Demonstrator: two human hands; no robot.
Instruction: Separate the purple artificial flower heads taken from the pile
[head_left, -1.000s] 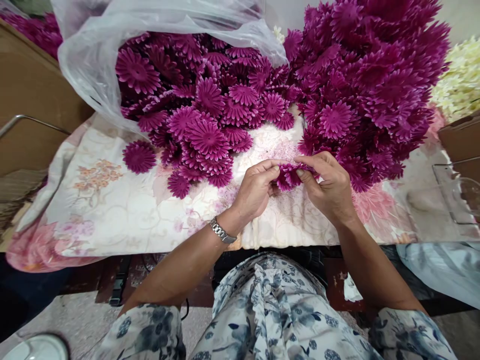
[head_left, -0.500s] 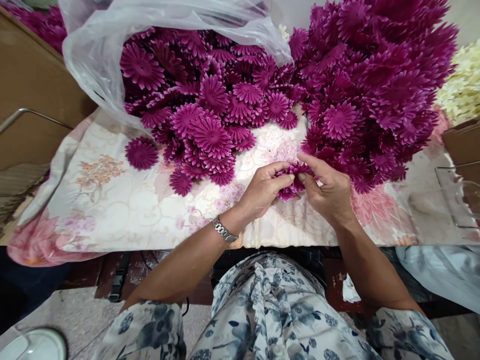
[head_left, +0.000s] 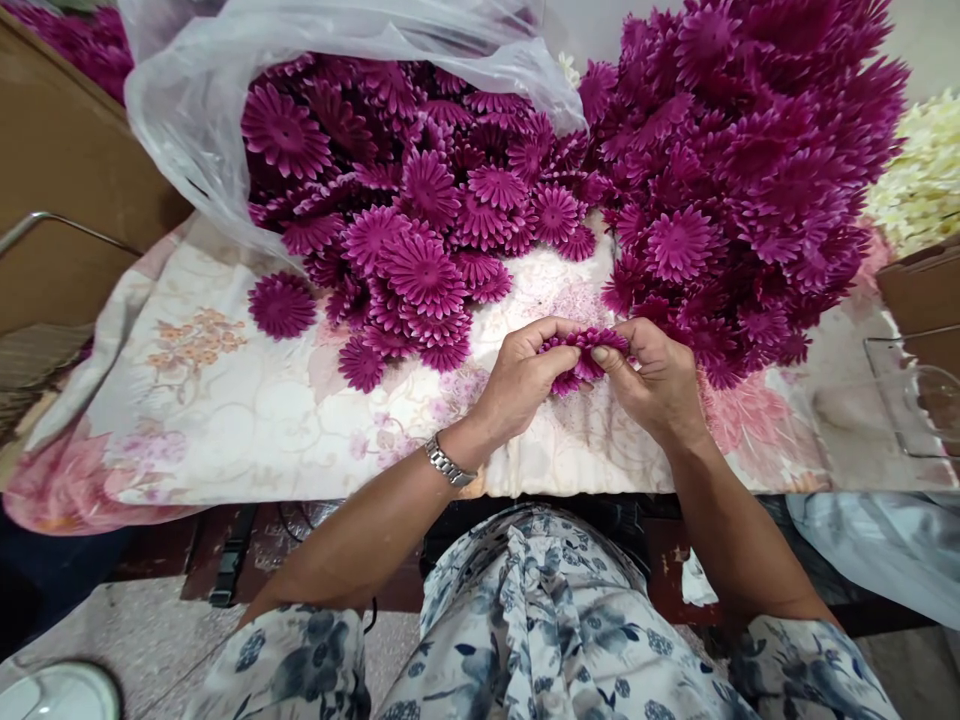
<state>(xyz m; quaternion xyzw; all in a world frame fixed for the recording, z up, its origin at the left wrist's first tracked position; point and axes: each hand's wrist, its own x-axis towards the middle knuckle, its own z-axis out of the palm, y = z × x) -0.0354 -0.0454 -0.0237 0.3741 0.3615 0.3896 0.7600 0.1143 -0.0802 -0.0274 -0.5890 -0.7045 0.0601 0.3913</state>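
Between my two hands is a small stack of purple artificial flower petals [head_left: 583, 372], low over the front half of the table. My left hand [head_left: 529, 368], with a metal watch on its wrist, pinches the left side between thumb and fingers. On the right side, my right hand [head_left: 654, 378] grips it with thumb and curled index finger. Fingers hide part of the petals, so I cannot tell how many layers there are. Behind my hands lies a loose heap of purple petal discs [head_left: 424, 270]. A single petal disc [head_left: 282, 305] rests apart at the left.
A clear plastic bag [head_left: 187, 120] opens around the heap. Bunched purple flowers [head_left: 735, 180] pile high at the right. Cardboard boxes [head_left: 67, 160] with wire handles flank both sides. Cream flowers [head_left: 919, 175] sit at far right. A floral cloth [head_left: 300, 430] covers the table.
My right index finger, raised and extended before, has curled down onto the petals. Both hands now pinch the stack from its sides, and it looks flatter and wider.
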